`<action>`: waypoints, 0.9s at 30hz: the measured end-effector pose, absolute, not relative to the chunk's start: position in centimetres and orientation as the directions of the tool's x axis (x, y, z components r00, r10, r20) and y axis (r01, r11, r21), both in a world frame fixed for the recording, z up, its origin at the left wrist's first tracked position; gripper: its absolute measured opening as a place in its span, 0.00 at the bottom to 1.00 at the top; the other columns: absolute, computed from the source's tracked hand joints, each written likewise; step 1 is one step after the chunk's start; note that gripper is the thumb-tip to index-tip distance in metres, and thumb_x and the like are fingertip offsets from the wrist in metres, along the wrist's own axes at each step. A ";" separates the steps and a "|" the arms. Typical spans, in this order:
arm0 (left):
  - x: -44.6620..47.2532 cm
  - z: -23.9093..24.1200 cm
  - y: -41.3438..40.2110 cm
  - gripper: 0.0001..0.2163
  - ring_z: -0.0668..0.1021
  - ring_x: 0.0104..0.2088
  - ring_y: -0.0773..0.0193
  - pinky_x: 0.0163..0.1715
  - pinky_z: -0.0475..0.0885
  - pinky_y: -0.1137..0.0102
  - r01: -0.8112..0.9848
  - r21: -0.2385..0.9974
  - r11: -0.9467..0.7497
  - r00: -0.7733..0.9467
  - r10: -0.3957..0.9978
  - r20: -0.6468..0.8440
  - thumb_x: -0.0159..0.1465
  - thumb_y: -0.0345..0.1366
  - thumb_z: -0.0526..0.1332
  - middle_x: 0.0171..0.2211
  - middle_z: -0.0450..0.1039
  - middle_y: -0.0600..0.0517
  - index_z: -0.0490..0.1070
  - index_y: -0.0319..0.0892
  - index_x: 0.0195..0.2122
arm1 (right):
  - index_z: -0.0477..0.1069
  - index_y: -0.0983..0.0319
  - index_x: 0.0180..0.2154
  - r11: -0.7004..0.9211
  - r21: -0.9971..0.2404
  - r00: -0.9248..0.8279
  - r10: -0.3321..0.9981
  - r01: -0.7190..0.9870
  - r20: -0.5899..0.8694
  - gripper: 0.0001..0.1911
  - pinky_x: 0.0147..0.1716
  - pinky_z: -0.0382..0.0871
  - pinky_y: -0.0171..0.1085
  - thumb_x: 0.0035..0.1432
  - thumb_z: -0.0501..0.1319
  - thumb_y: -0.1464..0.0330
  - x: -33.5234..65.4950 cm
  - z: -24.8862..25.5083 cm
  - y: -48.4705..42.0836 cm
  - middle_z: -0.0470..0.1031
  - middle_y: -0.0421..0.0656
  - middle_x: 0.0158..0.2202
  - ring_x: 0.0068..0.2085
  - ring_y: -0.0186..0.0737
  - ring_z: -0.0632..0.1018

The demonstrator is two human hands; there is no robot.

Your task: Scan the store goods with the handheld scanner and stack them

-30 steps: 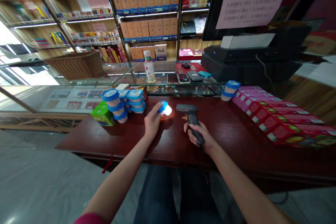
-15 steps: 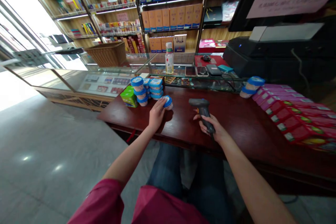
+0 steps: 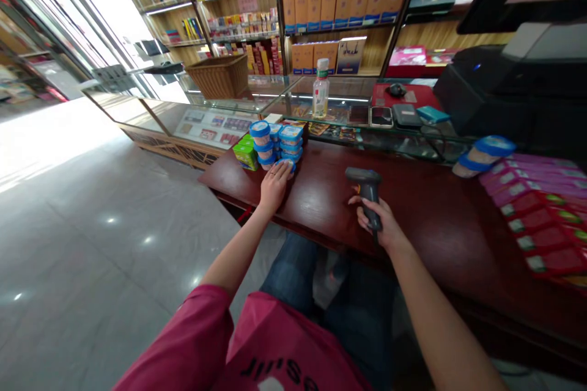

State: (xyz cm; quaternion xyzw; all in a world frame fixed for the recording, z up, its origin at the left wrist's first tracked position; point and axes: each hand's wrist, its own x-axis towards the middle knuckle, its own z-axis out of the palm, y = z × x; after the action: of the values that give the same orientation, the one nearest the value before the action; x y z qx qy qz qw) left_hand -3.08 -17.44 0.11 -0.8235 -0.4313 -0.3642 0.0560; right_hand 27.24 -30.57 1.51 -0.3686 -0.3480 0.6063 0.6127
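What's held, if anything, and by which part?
Right hand: dark grey pistol-shaped scanner, by its handle. Left hand: on a blue-lidded round plastic tub, fingers over its lid; grip unclear.

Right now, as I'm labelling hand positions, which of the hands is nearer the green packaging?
Left. The left hand is close to the green packaging, on its right, touching a blue-lidded tub; the right hand is farther right, holding the scanner.

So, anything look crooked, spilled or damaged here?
No spill or damage shows on the glossy brown wooden counter. Only the two stacked round blue-lidded tubs, beside the purple and red boxes, look odd: they appear to lean, though the wide lens may cause that.
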 end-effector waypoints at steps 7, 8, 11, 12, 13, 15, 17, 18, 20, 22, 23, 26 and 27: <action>-2.8 -0.8 -17.0 0.21 0.68 0.70 0.56 0.71 0.65 0.57 0.761 0.258 -0.595 0.352 0.713 0.607 0.74 0.28 0.50 0.66 0.71 0.42 0.70 0.39 0.65 | 0.75 0.59 0.45 -0.040 -0.826 0.032 0.997 -0.562 -0.070 0.17 0.11 0.59 0.28 0.52 0.71 0.64 27.5 1.5 -30.5 0.81 0.40 0.35 0.17 0.25 0.63; -2.8 -0.8 -16.8 0.21 0.66 0.71 0.55 0.71 0.64 0.56 0.758 0.266 -0.596 0.354 0.718 0.599 0.74 0.29 0.50 0.67 0.69 0.41 0.69 0.38 0.66 | 0.75 0.59 0.45 -0.051 -0.820 0.026 0.996 -0.570 -0.080 0.17 0.11 0.58 0.28 0.52 0.71 0.65 27.5 1.5 -30.5 0.80 0.39 0.35 0.17 0.25 0.63; -2.8 -0.7 -16.5 0.24 0.59 0.74 0.55 0.73 0.61 0.54 0.748 0.289 -0.597 0.363 0.734 0.574 0.73 0.28 0.50 0.70 0.64 0.40 0.63 0.37 0.70 | 0.76 0.59 0.46 -0.068 -0.812 0.012 0.996 -0.579 -0.092 0.17 0.12 0.58 0.29 0.53 0.70 0.65 27.7 1.6 -30.4 0.80 0.39 0.35 0.17 0.25 0.62; -2.9 -0.6 -16.5 0.25 0.58 0.75 0.55 0.73 0.60 0.53 0.747 0.290 -0.599 0.370 0.737 0.566 0.73 0.28 0.49 0.71 0.63 0.40 0.62 0.37 0.70 | 0.76 0.59 0.46 -0.067 -0.814 0.011 0.996 -0.578 -0.089 0.17 0.11 0.58 0.29 0.53 0.70 0.64 27.8 1.6 -30.4 0.80 0.40 0.35 0.17 0.25 0.62; -2.9 -0.6 -16.6 0.25 0.56 0.75 0.55 0.73 0.60 0.53 0.747 0.288 -0.600 0.378 0.739 0.558 0.73 0.27 0.49 0.71 0.62 0.40 0.60 0.37 0.71 | 0.75 0.59 0.46 -0.063 -0.816 0.011 0.996 -0.575 -0.085 0.17 0.11 0.58 0.29 0.54 0.69 0.64 27.8 1.7 -30.4 0.79 0.40 0.36 0.17 0.25 0.62; -3.0 -0.4 -16.8 0.27 0.55 0.76 0.55 0.73 0.59 0.52 0.755 0.272 -0.597 0.391 0.742 0.544 0.72 0.27 0.49 0.72 0.60 0.40 0.58 0.37 0.72 | 0.75 0.58 0.47 -0.053 -0.822 0.015 0.997 -0.567 -0.074 0.17 0.11 0.58 0.30 0.54 0.69 0.64 27.7 1.7 -30.4 0.79 0.40 0.36 0.17 0.26 0.62; -3.1 -0.1 -17.2 0.27 0.54 0.76 0.54 0.74 0.58 0.51 0.773 0.247 -0.585 0.390 0.745 0.541 0.71 0.27 0.50 0.73 0.59 0.39 0.57 0.36 0.73 | 0.74 0.59 0.46 -0.042 -0.831 0.025 0.997 -0.555 -0.067 0.17 0.11 0.58 0.30 0.54 0.69 0.64 27.5 1.7 -30.5 0.80 0.40 0.36 0.17 0.27 0.63; -3.1 0.0 -17.4 0.28 0.54 0.76 0.53 0.74 0.57 0.51 0.780 0.230 -0.581 0.391 0.741 0.546 0.71 0.27 0.50 0.73 0.58 0.39 0.56 0.36 0.73 | 0.74 0.59 0.46 -0.030 -0.836 0.040 0.997 -0.548 -0.062 0.17 0.11 0.59 0.30 0.54 0.70 0.64 27.4 1.7 -30.5 0.80 0.40 0.36 0.17 0.27 0.64; -2.7 0.3 -17.7 0.29 0.54 0.76 0.53 0.74 0.56 0.50 0.776 0.187 -0.602 0.419 0.714 0.561 0.71 0.27 0.51 0.73 0.57 0.40 0.55 0.37 0.73 | 0.74 0.59 0.46 0.022 -0.843 0.110 0.993 -0.537 -0.044 0.19 0.12 0.61 0.30 0.53 0.71 0.63 27.1 1.7 -30.8 0.80 0.40 0.35 0.17 0.28 0.66; -1.4 0.7 -17.7 0.30 0.55 0.76 0.54 0.74 0.56 0.51 0.725 0.142 -0.674 0.496 0.654 0.571 0.70 0.26 0.51 0.74 0.56 0.41 0.55 0.39 0.74 | 0.73 0.59 0.47 0.099 -0.847 0.222 0.975 -0.523 -0.023 0.21 0.13 0.65 0.31 0.52 0.71 0.62 27.1 1.7 -31.2 0.81 0.40 0.35 0.18 0.29 0.69; -0.4 1.0 -17.6 0.31 0.55 0.76 0.55 0.74 0.57 0.51 0.679 0.123 -0.724 0.549 0.612 0.569 0.69 0.25 0.51 0.74 0.56 0.41 0.54 0.39 0.74 | 0.73 0.58 0.49 0.139 -0.847 0.285 0.958 -0.512 -0.015 0.22 0.15 0.67 0.32 0.52 0.72 0.62 27.3 1.7 -31.5 0.82 0.40 0.35 0.19 0.30 0.70; 4.6 2.2 -16.9 0.32 0.55 0.76 0.57 0.74 0.57 0.52 0.501 0.108 -0.859 0.681 0.468 0.563 0.68 0.23 0.50 0.74 0.55 0.43 0.53 0.41 0.75 | 0.71 0.57 0.49 0.240 -0.859 0.466 0.885 -0.452 0.002 0.24 0.19 0.73 0.33 0.53 0.72 0.61 29.0 1.7 -32.8 0.83 0.39 0.35 0.20 0.31 0.72; 6.8 2.7 -16.7 0.32 0.54 0.76 0.58 0.74 0.57 0.52 0.439 0.116 -0.891 0.709 0.422 0.565 0.68 0.23 0.50 0.74 0.55 0.44 0.53 0.41 0.75 | 0.71 0.57 0.49 0.264 -0.867 0.522 0.853 -0.422 0.006 0.23 0.20 0.74 0.33 0.53 0.72 0.60 30.0 1.7 -33.4 0.83 0.39 0.35 0.20 0.31 0.73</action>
State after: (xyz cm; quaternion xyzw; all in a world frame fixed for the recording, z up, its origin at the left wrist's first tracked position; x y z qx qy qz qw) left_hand 6.80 -16.70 2.67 -0.9243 -0.2330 -0.3019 0.0136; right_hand 30.01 -33.42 1.70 -0.4357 -0.2472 0.4218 0.7557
